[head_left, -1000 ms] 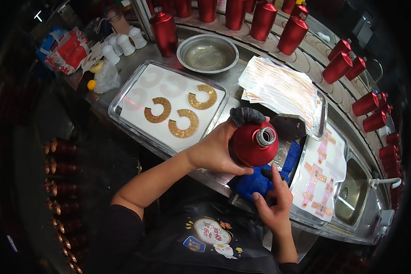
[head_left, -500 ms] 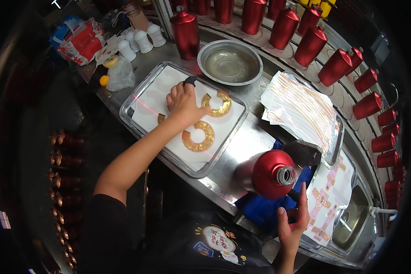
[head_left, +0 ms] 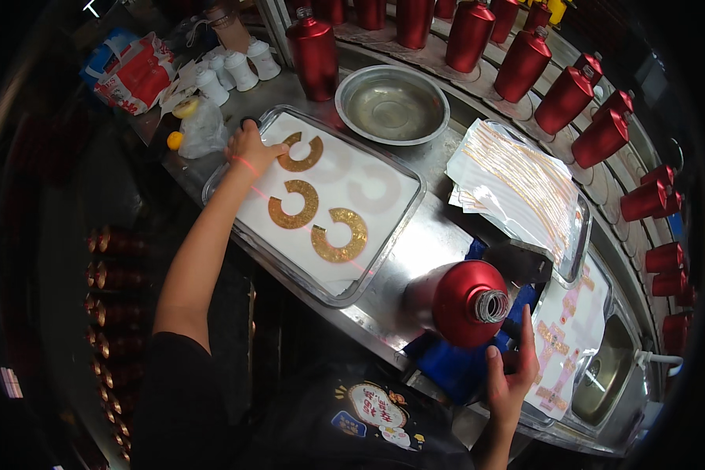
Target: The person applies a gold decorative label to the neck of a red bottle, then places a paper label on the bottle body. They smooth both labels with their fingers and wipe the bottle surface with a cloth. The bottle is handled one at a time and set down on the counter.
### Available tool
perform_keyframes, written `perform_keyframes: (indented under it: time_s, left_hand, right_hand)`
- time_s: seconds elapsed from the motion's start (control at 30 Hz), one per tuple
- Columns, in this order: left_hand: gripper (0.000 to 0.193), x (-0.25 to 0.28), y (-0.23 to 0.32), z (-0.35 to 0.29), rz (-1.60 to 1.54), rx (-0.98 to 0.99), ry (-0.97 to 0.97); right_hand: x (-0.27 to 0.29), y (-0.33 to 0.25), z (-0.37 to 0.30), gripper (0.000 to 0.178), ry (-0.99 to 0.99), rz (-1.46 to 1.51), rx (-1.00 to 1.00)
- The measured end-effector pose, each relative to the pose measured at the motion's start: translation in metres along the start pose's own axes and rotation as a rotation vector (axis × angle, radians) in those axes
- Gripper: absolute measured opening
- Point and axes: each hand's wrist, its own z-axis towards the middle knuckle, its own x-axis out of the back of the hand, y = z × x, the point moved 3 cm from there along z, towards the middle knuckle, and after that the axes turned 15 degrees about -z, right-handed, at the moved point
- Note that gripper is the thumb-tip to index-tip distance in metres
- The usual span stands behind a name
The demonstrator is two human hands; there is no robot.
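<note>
My left hand [head_left: 256, 149] is over the far left of a metal tray [head_left: 420, 205] lined with white sheet. Its thumb stretches out against the end of one gold C-shaped decal [head_left: 316, 153]; the fingers, a dark band on one, reach the rim. Two more gold C-shaped decals [head_left: 310, 205] lie nearer me on the sheet. Right of the tray a red bottle [head_left: 456, 301] with an uncapped clear threaded neck leans toward me above a blue cloth [head_left: 452, 371]. My right hand [head_left: 513, 384] is just below the neck, thumb and forefinger apart; its other fingers are partly hidden.
A metal basin [head_left: 394, 144] of water stands behind the tray. Stacked sheets with gold strips [head_left: 509, 188] and a sheet of pink-gold decals [head_left: 554, 345] lie to the right, by a sink [head_left: 603, 392]. Red bottles [head_left: 564, 99] stand along a curved conveyor. White bottles [head_left: 241, 70] are far left.
My left hand has moved left across the tray. The gold decal at the tray's right has left that spot; one now shows beside my thumb. The conveyor bottles have shifted; my right hand barely moved.
</note>
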Motion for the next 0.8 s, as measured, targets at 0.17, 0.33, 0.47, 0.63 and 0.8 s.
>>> perform_keyframes:
  time_s: [0.17, 0.33, 0.47, 0.63, 0.8]
  left_hand:
    - [0.053, 0.003, -0.010, 0.025, -0.029, 0.032, 0.037]
    - [0.034, 0.012, -0.008, 0.012, -0.060, -0.116, 0.127]
    - [0.029, 0.037, 0.017, -0.032, -0.301, -0.200, 0.140]
    - [0.027, 0.073, 0.065, -0.127, -1.043, -0.116, -0.053]
    - [0.041, 0.105, 0.108, -0.247, -1.407, -0.037, -0.292]
  right_hand:
    - [0.001, -0.002, -0.011, 0.072, 0.050, -0.022, 0.019]
    - [0.009, -0.014, -0.031, 0.067, 0.029, 0.070, 0.039]
    - [0.003, -0.055, -0.038, 0.050, -0.094, 0.254, 0.253]
    - [-0.064, -0.104, -0.032, 0.039, -0.652, 0.464, 0.136]
    - [-0.118, -0.121, -0.038, 0.049, -0.725, 0.965, -0.211]
